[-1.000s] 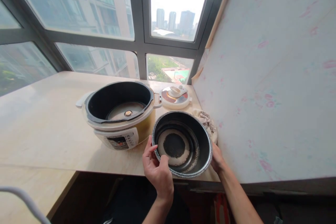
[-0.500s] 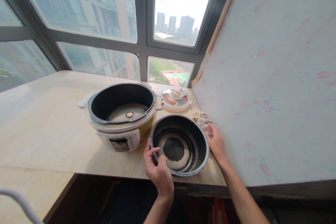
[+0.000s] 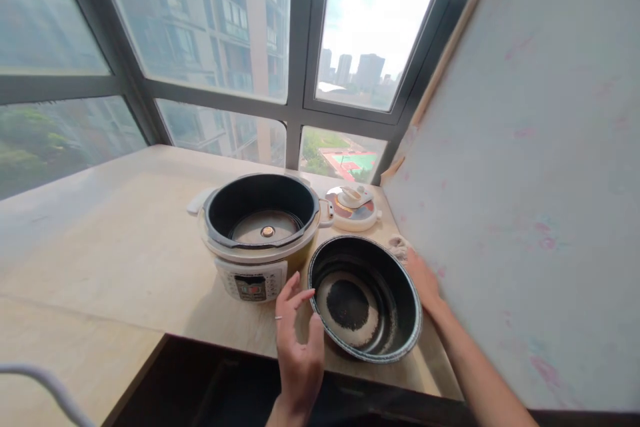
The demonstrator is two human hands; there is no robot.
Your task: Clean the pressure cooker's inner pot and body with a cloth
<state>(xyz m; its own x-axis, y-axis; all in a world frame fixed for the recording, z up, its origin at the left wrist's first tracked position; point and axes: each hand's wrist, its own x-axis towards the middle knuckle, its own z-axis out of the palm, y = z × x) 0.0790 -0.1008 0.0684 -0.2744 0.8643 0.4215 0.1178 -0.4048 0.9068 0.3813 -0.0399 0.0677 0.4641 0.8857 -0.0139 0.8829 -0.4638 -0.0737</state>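
Observation:
A dark inner pot (image 3: 397,293) with a burnt black patch and white residue on its bottom sits on the wooden counter (image 3: 100,247), near the front edge. My left hand (image 3: 297,340) is at the pot's left rim, fingers spread and lifted, thumb close to the rim, holding nothing. My right hand (image 3: 424,278) lies behind the pot's right rim, fingers stretched toward a crumpled cloth (image 3: 399,245) and touching it; the pot hides part of them. The rice cooker body (image 3: 260,240) stands just left of the pot, its cavity uncovered.
A round white lid (image 3: 353,208) lies behind the pot by the window. A pale wall panel (image 3: 525,180) closes the right side. Windows (image 3: 210,27) run along the back. The counter's front edge drops to a dark gap (image 3: 200,387). A white curved bar (image 3: 35,373) shows bottom left.
My left hand has let go of the pot's rim and its fingers have spread. The pot has been set down flat. My right hand has moved back toward the cloth. The view has shifted left.

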